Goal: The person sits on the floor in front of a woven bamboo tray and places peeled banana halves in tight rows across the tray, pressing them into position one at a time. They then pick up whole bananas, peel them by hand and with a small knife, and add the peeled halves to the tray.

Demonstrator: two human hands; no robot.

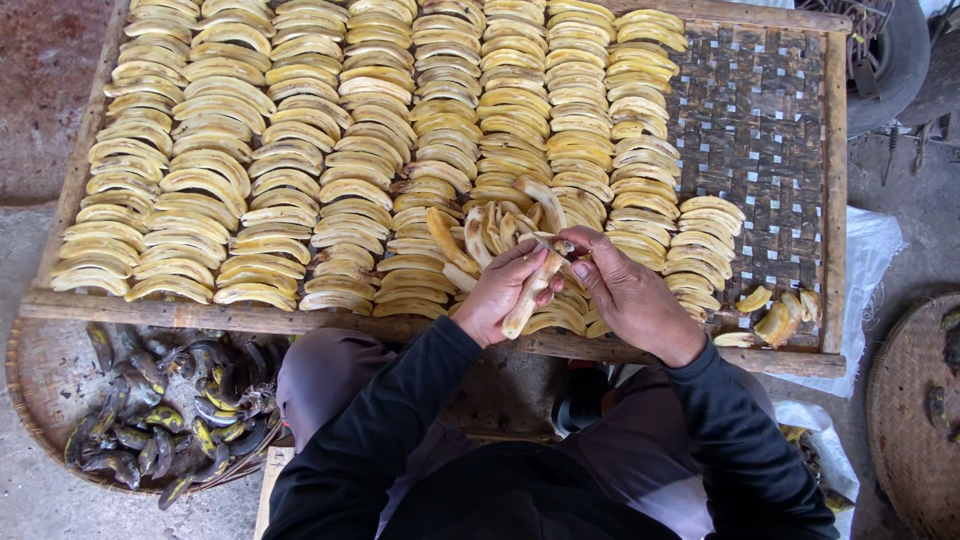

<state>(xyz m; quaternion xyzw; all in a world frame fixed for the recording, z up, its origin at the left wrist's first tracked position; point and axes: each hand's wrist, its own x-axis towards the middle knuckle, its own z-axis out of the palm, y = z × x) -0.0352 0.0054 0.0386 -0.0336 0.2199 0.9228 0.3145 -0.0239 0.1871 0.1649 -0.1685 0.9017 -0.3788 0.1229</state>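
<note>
A peeled banana [530, 292], pale yellow and long, lies in the left hand [503, 292], whose fingers curl closed around its lower half at the near edge of the woven bamboo drying tray [760, 130]. The right hand [628, 290] meets it from the other side, thumb and fingertips pinched together at the banana's upper end; something small sits between them there, too small to tell what it is. Just behind the hands a loose heap of banana slices [495, 230] rests on the tray, and beyond it neat overlapping rows of sliced banana [300, 130] cover most of the mat. A few odd pieces [775, 315] lie at the tray's near right corner. Below the tray on the left, a round basket [45, 390] holds blackened banana peels [170, 420]. Both sleeves are black.
</note>
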